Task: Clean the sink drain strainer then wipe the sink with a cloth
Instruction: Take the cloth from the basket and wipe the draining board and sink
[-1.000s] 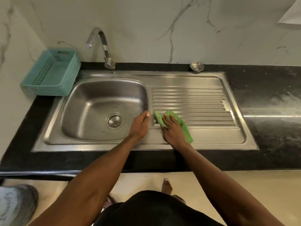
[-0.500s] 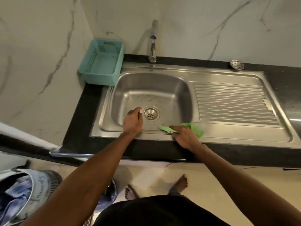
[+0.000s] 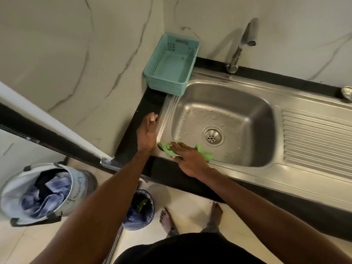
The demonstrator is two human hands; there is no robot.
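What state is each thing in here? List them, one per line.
Cloth: flat on the sink's front rim, under the right hand.
Right hand: presses the cloth, fingers straight.
Left hand: open, at the sink's left edge.
Sink: wet, droplets in the bowl.
Tap: no water running.
Basket: upright, empty.

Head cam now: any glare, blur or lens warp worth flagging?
Head view: wide-angle warp tilts and bends the counter edge. Soft glare on the sink back wall and faucet. Left hand fingertips slightly motion-blurred; right hand on the green cloth fairly sharp. Floor and laundry bag dimmer.
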